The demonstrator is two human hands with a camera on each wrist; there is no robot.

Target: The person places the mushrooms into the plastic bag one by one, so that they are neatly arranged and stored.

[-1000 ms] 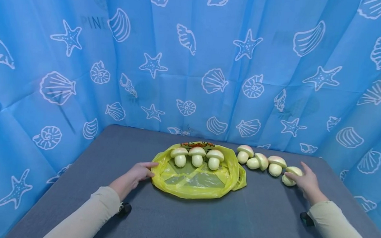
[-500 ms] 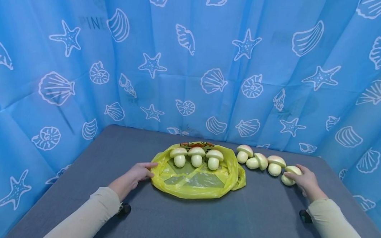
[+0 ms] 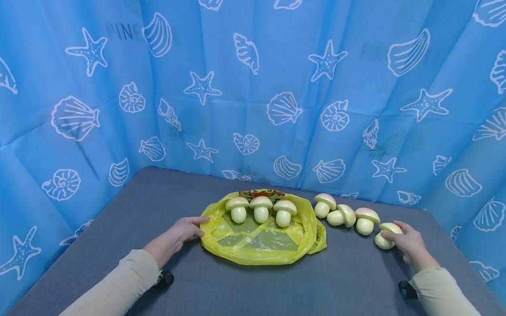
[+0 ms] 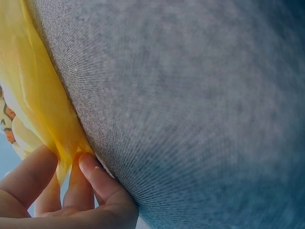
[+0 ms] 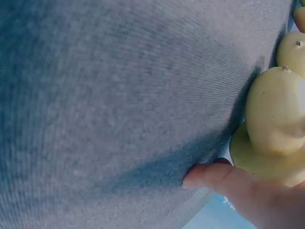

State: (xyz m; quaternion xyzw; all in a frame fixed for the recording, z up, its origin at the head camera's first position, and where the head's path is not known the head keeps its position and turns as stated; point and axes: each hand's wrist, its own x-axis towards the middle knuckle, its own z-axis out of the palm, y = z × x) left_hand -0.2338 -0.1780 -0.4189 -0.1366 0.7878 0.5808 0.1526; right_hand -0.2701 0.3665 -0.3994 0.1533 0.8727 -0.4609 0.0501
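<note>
Directly against the hands (image 3: 182, 231) (image 3: 411, 244): yellow bag (image 3: 252, 258) left, pale mushroom (image 3: 384, 241) right.

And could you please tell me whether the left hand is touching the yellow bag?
Touching: the left wrist view shows the left hand pinching the edge of the yellow bag.

Reads “PIN” in faint dark capitals (image 3: 125, 32) high on the left of the blue curtain (image 3: 256, 86), then trails off too dimly to follow; farther right, carries paler lettering (image 3: 374, 50) too blurred to read.
</note>
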